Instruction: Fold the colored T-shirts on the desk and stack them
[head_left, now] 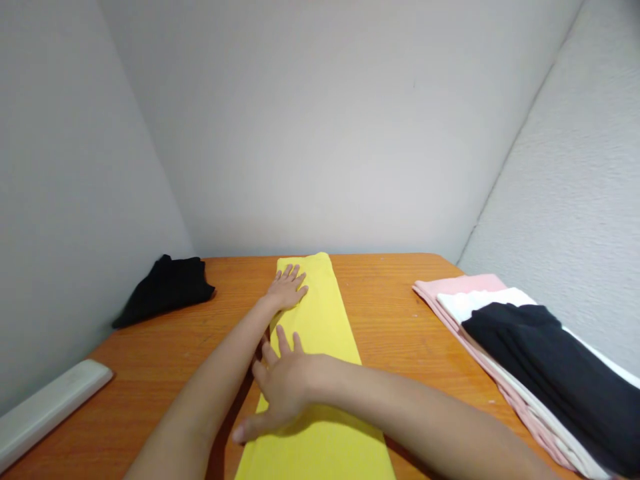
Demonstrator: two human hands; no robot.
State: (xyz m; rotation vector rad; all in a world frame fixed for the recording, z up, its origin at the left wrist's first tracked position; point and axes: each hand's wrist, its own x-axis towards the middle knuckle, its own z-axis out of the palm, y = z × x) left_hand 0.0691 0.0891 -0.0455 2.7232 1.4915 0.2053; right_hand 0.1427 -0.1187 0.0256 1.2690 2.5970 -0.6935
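A yellow cloth, folded into a long strip, lies lengthwise on the wooden table and runs from its far edge toward me. My left hand rests flat near the far end of the cloth, fingers spread. Closer to me, my right hand is over the cloth's left edge with its fingers apart; whether it presses on the fabric I cannot tell. Neither hand grips anything. The near end of the cloth runs out of the bottom of the view.
On the right of the table, pink, white and black folded garments lie stacked. A crumpled black cloth sits at the back left. A long white object lies at the left edge. Walls enclose the table.
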